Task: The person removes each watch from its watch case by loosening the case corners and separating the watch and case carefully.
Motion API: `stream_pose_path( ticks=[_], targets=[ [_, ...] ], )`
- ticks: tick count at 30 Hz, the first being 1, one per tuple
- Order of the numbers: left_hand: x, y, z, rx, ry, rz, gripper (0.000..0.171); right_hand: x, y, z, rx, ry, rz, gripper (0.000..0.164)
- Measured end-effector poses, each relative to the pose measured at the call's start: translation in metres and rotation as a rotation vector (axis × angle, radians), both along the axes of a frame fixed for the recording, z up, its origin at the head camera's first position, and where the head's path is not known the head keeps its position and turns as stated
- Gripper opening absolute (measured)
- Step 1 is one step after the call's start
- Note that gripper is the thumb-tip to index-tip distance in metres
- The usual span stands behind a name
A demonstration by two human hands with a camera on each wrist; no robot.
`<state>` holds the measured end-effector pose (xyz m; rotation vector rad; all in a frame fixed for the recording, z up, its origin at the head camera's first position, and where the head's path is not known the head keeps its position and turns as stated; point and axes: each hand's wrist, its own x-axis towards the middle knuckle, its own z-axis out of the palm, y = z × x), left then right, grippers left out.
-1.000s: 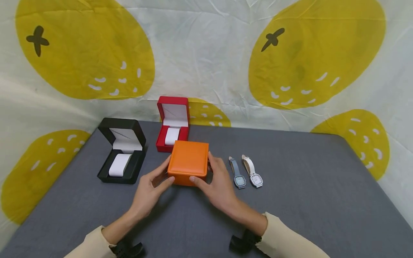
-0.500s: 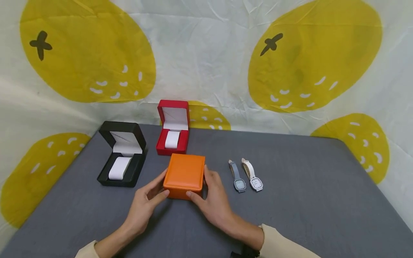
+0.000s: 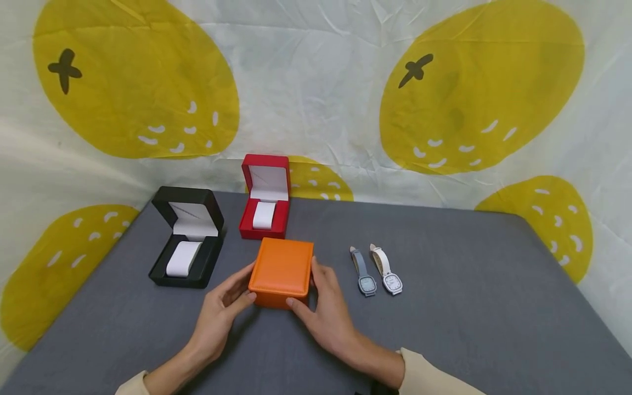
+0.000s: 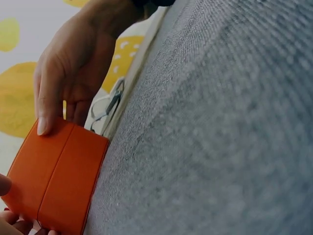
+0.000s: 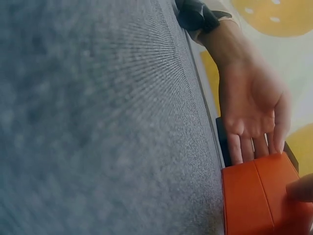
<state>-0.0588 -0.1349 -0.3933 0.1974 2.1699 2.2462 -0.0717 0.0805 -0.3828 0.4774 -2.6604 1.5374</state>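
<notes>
An orange watch box [image 3: 282, 267] with its lid down stands on the grey table, its seam showing in both wrist views. My left hand [image 3: 213, 323] holds its left side, thumb at the front left corner and fingers along the side. My right hand [image 3: 329, 321] grips the right side, with the thumb on the front face and the fingers round the side. In the left wrist view the box's lower edge [image 4: 98, 176] meets the tabletop. To the right of the right hand lie a blue-strapped watch [image 3: 365, 277] and a white-strapped watch [image 3: 388, 274].
Left of the hands stands a black watch box [image 3: 212, 258], lid up, with a white cushion [image 3: 184, 258] inside. Behind the orange box is a red watch box [image 3: 280, 222], also with raised lid and white cushion [image 3: 264, 215]. A fruit-print cloth [image 3: 311, 82] hangs behind the table.
Both hands have brought the orange watch box toward me and slightly left, away from the red box. Over the last half second it has hardly moved. The head view has shifted slightly.
</notes>
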Motion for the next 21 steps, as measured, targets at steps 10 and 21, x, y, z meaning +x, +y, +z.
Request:
stream_pose_path(
  ticks=[10, 21],
  targets=[
    [-0.015, -0.016, -0.003, -0.051, 0.078, -0.092, 0.055, -0.009, 0.007, -0.003, -0.09, 0.042, 0.045, 0.086],
    [-0.032, -0.023, -0.006, -0.101, 0.067, -0.146, 0.063, -0.017, 0.012, -0.006, -0.116, 0.052, 0.066, 0.086]
  ],
)
